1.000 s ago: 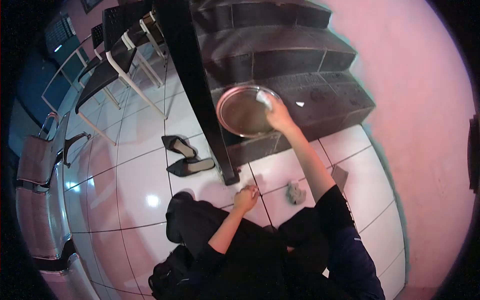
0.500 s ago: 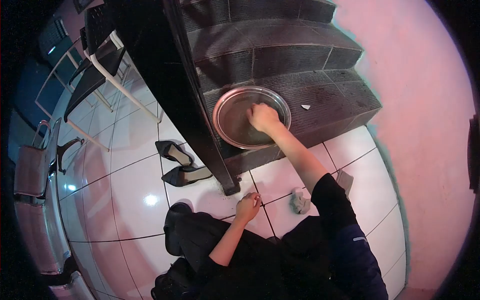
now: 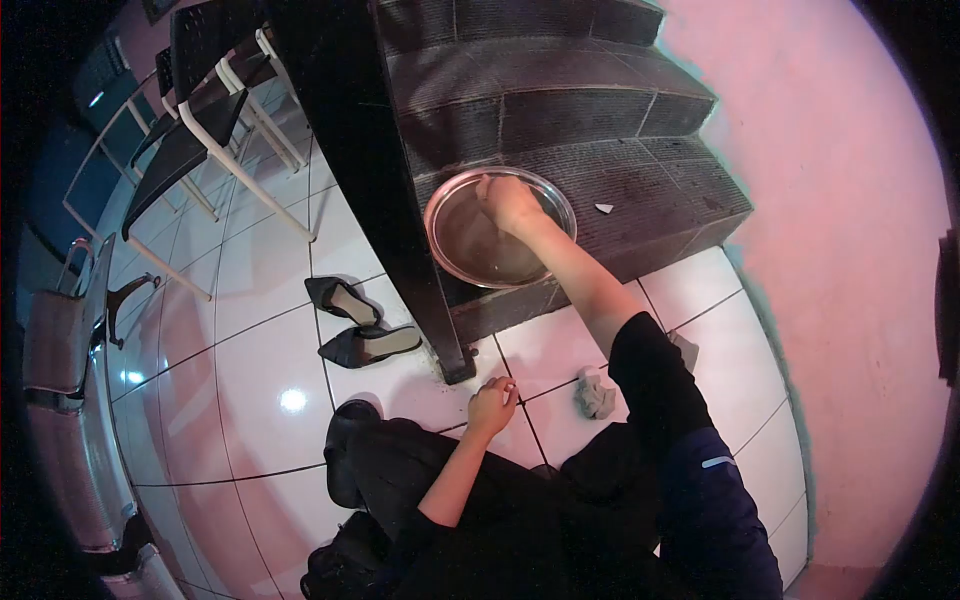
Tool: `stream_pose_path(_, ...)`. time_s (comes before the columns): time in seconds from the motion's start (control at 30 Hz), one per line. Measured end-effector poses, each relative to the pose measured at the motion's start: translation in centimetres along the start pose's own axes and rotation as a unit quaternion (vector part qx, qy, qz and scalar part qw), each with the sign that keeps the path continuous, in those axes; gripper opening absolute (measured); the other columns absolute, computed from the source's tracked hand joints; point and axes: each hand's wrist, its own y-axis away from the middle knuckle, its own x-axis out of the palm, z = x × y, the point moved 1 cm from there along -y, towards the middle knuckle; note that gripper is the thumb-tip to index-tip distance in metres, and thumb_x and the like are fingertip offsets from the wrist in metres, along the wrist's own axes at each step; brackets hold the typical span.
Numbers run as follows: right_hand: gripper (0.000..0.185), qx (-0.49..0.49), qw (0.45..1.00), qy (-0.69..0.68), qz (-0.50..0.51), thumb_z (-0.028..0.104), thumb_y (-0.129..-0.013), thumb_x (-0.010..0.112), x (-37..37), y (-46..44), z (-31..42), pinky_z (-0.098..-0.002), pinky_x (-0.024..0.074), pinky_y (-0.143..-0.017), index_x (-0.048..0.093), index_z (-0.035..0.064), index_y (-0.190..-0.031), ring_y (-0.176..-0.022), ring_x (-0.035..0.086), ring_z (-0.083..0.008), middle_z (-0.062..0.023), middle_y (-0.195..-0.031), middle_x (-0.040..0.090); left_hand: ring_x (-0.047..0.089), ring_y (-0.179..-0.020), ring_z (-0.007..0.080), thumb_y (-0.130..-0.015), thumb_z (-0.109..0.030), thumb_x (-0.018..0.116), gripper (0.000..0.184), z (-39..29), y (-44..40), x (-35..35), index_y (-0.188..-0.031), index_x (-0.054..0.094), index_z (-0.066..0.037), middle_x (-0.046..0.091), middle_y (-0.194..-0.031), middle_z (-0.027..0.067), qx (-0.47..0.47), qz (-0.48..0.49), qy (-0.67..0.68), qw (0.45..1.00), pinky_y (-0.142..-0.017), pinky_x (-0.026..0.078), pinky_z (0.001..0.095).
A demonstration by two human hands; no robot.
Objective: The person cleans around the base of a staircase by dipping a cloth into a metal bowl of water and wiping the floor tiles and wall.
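A round metal basin (image 3: 470, 262) with a shiny rim rests on the lowest dark stair, its inside looking brownish grey. My right hand (image 3: 510, 205) is over the far part of it with the fingers curled down. Whatever those fingers hold, if anything, is hidden. Lower down, above the white floor tiles, my left hand (image 3: 492, 405) is closed, the fingertips pressed together around something small and pale that I cannot make out. A crumpled grey cloth (image 3: 596, 393) lies on the floor to the right of my left hand.
Dark tiled stairs (image 3: 600, 120) rise ahead beside a pink wall (image 3: 830, 200). A small white shard (image 3: 604, 209) lies on the lowest step. Left of the black post (image 3: 400, 220) are black shoes (image 3: 370, 346), chairs (image 3: 185, 170) and a metal bench (image 3: 70, 430). A greyish piece (image 3: 683, 352) lies beside my right sleeve.
My right hand has moved from right of the basin's middle to its far side, slightly left. My left hand stays closed in about the same place. The view has shifted slightly.
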Motion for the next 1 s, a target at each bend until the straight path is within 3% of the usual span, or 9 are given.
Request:
stream_pose_path(0.23,0.049,0.070,0.997,-0.008,0.028,0.041,-0.089,0.036,1.5,0.0,-0.5,-0.0436,0.0461,-0.082,0.064,0.0009,-0.090,-0.091,0.058,-0.0385,-0.0226,-0.095,0.061,0.061,-0.074,0.0276,-0.082,-0.023,0.055,0.020,-0.2,-0.2,-0.1,-0.095,0.058,-0.008,0.062,-0.084,0.0082,-0.004,0.010,0.001,1.000,-0.064,0.049,0.0386)
stream_pose_path(0.33,0.057,0.058,0.971,-0.230,-0.013,0.052,-0.083,0.044,1.8,-0.3,-0.3,-0.0389,0.0458,-0.076,0.059,0.0006,-0.104,-0.084,0.060,-0.0318,-0.0182,-0.091,0.062,0.061,-0.073,0.0267,-0.084,-0.025,0.055,0.024,-0.8,0.0,-0.5,-0.100,0.057,-0.007,0.061,-0.086,0.0091,-0.011,0.019,0.042,0.999,-0.064,0.048,0.0379)
stream_pose_path(0.4,0.055,0.066,0.868,-0.489,0.055,0.051,-0.078,0.052,0.5,0.4,0.1,-0.0360,0.0436,-0.061,0.058,0.0021,-0.103,-0.064,0.054,-0.0251,-0.0102,-0.076,0.059,0.061,-0.072,0.0261,-0.084,-0.023,0.054,0.023,-1.4,0.4,-0.8,-0.100,0.057,-0.007,0.061,-0.086,0.0098,0.028,0.013,0.041,0.999,-0.064,0.048,0.0375)
stream_pose_path(0.5,0.039,0.093,0.553,-0.774,0.295,0.043,-0.076,0.053,1.3,-2.4,-3.8,-0.0329,0.0365,-0.046,0.049,0.0059,-0.085,-0.052,0.046,-0.0200,-0.0113,-0.072,0.051,0.061,-0.072,0.0250,-0.085,-0.016,0.053,0.018,-4.2,1.1,-0.8,-0.099,0.058,-0.006,0.060,-0.085,0.0119,0.129,-0.002,0.051,0.990,-0.063,0.048,0.0365)
stream_pose_path(0.57,0.032,0.218,0.522,-0.789,0.242,0.037,-0.072,0.055,-4.9,1.9,-2.2,-0.0255,0.0283,-0.041,0.046,0.0069,-0.075,-0.046,0.036,-0.0145,-0.0094,-0.068,0.047,0.059,-0.070,0.0247,-0.085,-0.015,0.054,0.016,-8.4,1.5,-0.3,-0.096,0.058,-0.004,0.058,-0.081,0.0117,0.160,0.010,0.052,0.986,-0.062,0.047,0.0358)
stream_pose_path(0.63,0.029,0.185,0.538,-0.797,0.202,0.034,-0.072,0.053,-9.0,4.5,-4.7,-0.0265,0.0297,-0.043,0.047,0.0063,-0.078,-0.049,0.037,-0.0157,-0.0108,-0.069,0.046,0.057,-0.068,0.0244,-0.084,-0.016,0.055,0.015,-12.6,1.5,2.1,-0.093,0.058,-0.004,0.056,-0.079,0.0112,0.218,0.009,0.077,0.973,-0.061,0.045,0.0351)
stream_pose_path(0.77,0.033,0.021,0.457,-0.856,0.240,0.035,-0.070,0.055,-16.3,10.5,-15.5,-0.0282,0.0322,-0.047,0.050,0.0068,-0.087,-0.058,0.042,-0.0189,-0.0110,-0.074,0.046,0.052,-0.065,0.0309,-0.082,-0.015,0.055,0.013,-23.7,2.2,11.2,-0.075,0.052,-0.003,0.053,-0.071,0.0137,0.265,0.102,0.171,0.943,-0.059,0.041,0.0405)
stream_pose_path(0.87,0.035,0.129,0.580,-0.802,0.055,0.036,-0.074,0.054,-21.0,17.4,-26.8,-0.0291,0.0372,-0.051,0.052,0.0081,-0.094,-0.063,0.045,-0.0188,-0.0082,-0.076,0.048,0.057,-0.072,0.0283,-0.082,-0.023,0.055,0.018,-29.3,4.5,20.3,-0.077,0.054,-0.006,0.058,-0.075,0.0111,0.254,0.247,0.078,0.932,-0.066,0.043,0.0401)
stream_pose_path(1.0,0.042,0.323,0.760,-0.513,-0.234,0.040,-0.079,0.058,-23.3,28.6,-42.8,-0.0330,0.0456,-0.066,0.053,0.0092,-0.108,-0.075,0.052,-0.0198,-0.0046,-0.090,0.054,0.054,-0.083,0.0284,-0.081,-0.029,0.055,0.021,-32.5,9.0,31.3,-0.083,0.056,-0.007,0.057,-0.085,0.0118,0.315,0.289,-0.085,0.900,-0.074,0.041,0.0441)
